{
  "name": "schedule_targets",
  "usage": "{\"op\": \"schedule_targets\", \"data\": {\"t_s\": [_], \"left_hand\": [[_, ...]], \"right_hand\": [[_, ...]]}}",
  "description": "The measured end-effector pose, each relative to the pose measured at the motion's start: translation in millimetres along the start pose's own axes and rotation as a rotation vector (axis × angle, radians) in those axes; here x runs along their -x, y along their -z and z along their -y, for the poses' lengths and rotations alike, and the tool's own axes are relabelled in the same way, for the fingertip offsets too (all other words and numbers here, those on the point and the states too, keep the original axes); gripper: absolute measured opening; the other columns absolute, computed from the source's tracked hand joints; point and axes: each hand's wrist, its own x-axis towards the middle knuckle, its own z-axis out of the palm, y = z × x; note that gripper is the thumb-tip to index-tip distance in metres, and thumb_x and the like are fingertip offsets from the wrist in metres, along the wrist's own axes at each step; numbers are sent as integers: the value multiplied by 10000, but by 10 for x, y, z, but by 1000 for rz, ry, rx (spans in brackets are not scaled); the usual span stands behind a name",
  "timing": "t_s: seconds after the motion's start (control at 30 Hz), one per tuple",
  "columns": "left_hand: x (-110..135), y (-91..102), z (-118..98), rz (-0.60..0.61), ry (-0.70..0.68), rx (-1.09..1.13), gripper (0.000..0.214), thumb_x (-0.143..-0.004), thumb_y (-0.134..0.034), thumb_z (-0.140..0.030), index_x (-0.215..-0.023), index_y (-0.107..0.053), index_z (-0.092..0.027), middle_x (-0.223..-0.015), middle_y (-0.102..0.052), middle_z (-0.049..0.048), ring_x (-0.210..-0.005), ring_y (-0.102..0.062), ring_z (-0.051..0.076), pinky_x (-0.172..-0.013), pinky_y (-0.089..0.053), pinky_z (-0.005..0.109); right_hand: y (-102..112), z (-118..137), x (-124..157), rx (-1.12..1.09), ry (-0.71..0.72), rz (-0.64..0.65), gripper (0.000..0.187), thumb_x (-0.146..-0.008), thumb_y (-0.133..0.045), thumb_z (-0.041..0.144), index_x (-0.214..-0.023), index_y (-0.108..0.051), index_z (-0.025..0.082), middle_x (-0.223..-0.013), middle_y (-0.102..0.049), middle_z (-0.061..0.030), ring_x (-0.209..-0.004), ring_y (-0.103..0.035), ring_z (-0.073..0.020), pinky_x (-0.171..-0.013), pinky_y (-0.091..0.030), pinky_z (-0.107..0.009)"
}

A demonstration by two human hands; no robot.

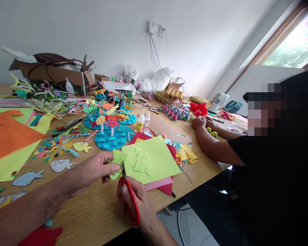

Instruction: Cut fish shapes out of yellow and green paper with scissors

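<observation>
My left hand (101, 168) pinches a piece of light green paper (118, 156) with a drawn outline on it. My right hand (137, 194) is wrapped round red-handled scissors (132, 199), whose dark blades point up and touch or overlap the right edge of that piece. Just beyond lies a light green sheet (161, 155), with several small cut pieces with fish outlines (141, 161) on top. Red and pink sheets (159, 183) stick out beneath it. Left of my left hand, white and grey paper fish (61, 165) lie on the wooden table.
Blue bases with colourful paper fish (111, 138) stand beyond my hands, near glue bottles (140, 122). Orange and green sheets (10, 136) cover the left side. Yellow scraps (187, 153) lie right of the sheets. A co-worker's arms (207, 141) rest on the table's right.
</observation>
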Motion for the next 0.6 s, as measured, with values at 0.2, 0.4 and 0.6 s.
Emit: {"op": "schedule_targets", "data": {"t_s": [0.2,0.4,0.6], "left_hand": [[10,-41,-45,2,1,21,232,-672,-703,-379,-667,-583,-181,-600,-495,-63,-543,-377,89,-465,-341,186],[9,-30,-16,10,6,51,229,-666,-718,-378,-668,-601,-181,-598,-507,-59,-535,-370,87,-467,-329,189],[21,-77,-20,-17,20,49,232,-676,-706,-398,-721,-650,-177,-631,-537,-38,-550,-378,97,-480,-327,202]], "right_hand": [[1,-21,6,21,18,9,530,-799,-462,684,-661,-476,172,-469,-368,67,-390,-308,-58,-370,-228,-172],[11,-51,-7,14,33,-10,529,-802,-460,681,-647,-455,176,-465,-361,67,-391,-293,-57,-367,-218,-175],[-13,-48,2,16,36,-34,514,-810,-457,673,-671,-457,178,-465,-344,72,-386,-290,-58,-372,-212,-183]]}}
